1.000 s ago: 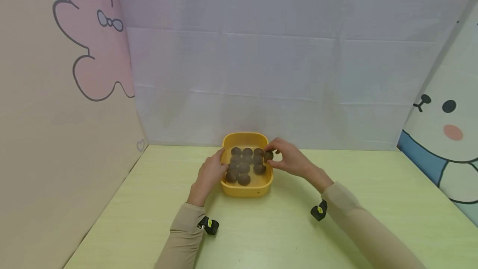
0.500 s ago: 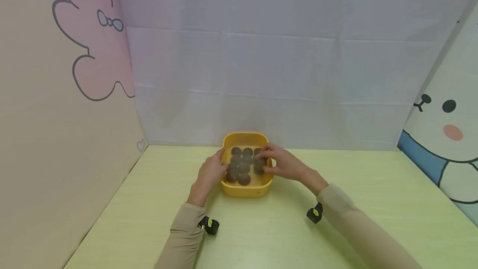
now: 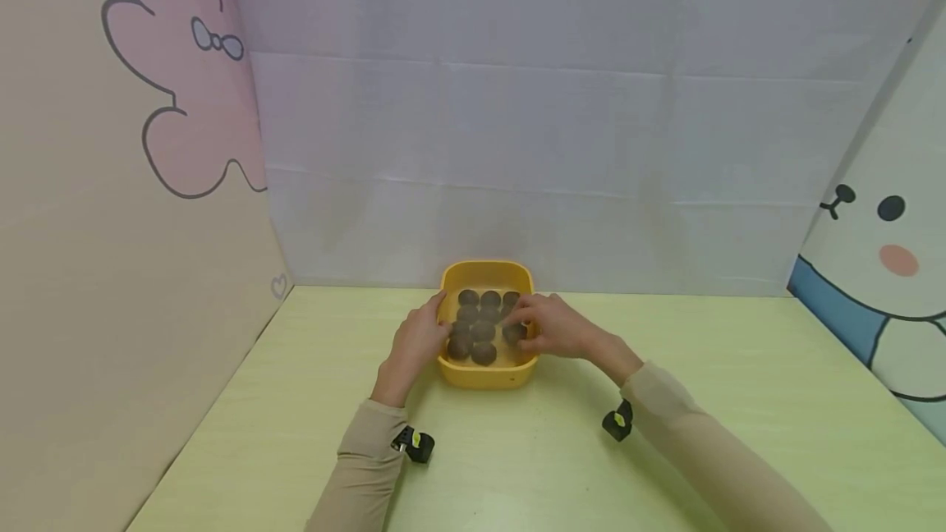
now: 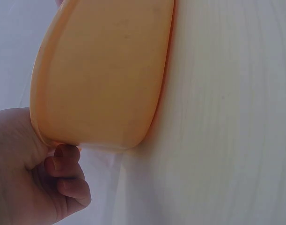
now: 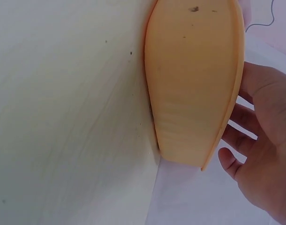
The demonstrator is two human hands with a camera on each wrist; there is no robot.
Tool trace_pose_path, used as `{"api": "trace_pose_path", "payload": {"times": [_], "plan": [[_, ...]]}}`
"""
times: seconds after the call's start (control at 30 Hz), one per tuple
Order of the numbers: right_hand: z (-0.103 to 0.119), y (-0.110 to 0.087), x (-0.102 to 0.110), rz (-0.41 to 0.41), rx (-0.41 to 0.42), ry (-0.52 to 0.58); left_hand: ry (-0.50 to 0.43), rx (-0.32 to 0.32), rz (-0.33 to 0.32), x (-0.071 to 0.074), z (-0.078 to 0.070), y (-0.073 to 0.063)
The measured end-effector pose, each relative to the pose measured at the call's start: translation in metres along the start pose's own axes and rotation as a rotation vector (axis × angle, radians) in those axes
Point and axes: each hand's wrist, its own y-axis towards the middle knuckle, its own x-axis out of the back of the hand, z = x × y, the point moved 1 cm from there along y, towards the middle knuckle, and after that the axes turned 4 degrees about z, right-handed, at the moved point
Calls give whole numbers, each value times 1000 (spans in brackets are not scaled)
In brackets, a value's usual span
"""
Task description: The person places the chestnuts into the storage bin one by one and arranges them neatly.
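A yellow plastic basin [image 3: 488, 378] stands on the table against the back cloth. Several dark brown balls [image 3: 484, 353] lie inside it in rough rows. My left hand [image 3: 416, 346] grips the basin's left rim; the left wrist view shows curled fingers [image 4: 70, 187] at the basin's end. Over the right rim reaches my right hand [image 3: 557, 327], its thumb and fingers bent around a brown ball [image 3: 514, 336] at the right side. From the right wrist, the basin wall [image 5: 194, 84] hides the fingertips and the ball.
The pale yellow-green table [image 3: 576, 458] spreads in front and to both sides. A white cloth [image 3: 473, 121] hangs right behind the basin. Printed cartoon panels stand at left [image 3: 185, 138] and right [image 3: 887, 302]. Each wrist carries a small black camera [image 3: 617, 421].
My right hand, pinching a ball at the right rim a second ago, has moved left and nearer, into the basin among the balls. The left hand and basin have stayed put.
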Motion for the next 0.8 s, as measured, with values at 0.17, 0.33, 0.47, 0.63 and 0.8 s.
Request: {"api": "trace_pose_path", "payload": {"times": [0.17,0.33,0.47,0.63,0.8], "plan": [[2,2,1,25,-30,-19,-1,9,4,0,0,1],[4,3,0,27,-41,-52,-2,11,4,-2,0,0],[3,1,0,-6,-52,-29,2,5,4,-3,-1,1],[2,-4,3,-100,-40,27,3,4,0,-3,-1,0],[2,-14,8,-201,-40,53,8,17,2,-1,1,-1]]}}
